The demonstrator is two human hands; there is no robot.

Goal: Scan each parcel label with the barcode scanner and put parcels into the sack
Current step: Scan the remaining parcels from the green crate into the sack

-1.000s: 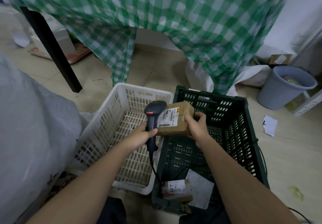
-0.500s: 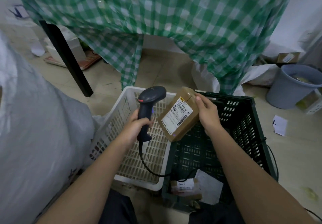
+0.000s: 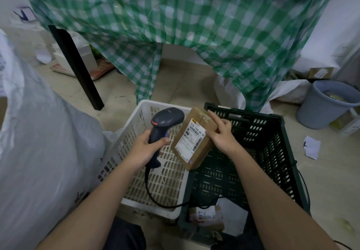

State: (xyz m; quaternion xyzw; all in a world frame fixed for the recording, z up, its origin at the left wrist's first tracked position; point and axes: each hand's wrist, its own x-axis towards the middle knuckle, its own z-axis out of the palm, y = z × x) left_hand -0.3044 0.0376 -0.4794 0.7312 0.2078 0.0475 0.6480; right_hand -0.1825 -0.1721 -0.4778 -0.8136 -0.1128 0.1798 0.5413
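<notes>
Tilting the parcel point(image 3: 194, 138) label-up, our right hand point(image 3: 221, 134) now presents it beside the scanner point(image 3: 165, 127) gripped in our left hand point(image 3: 144, 148). Right fingers clamp its edge. Scanning looks imminent; the sack point(image 3: 39, 152) waits left.

white crate point(image 3: 136, 129) | green crate point(image 3: 280, 152) | grey bin point(image 3: 319, 111) | checked cloth point(image 3: 194, 27)

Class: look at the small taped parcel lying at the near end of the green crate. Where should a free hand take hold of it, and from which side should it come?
Grip the small taped parcel across its two long edges, coming from above: the green crate walls block a sideways approach. It lies roughly flat, label up, beside white paper. Probably thumb on one edge, fingers opposite.
</notes>
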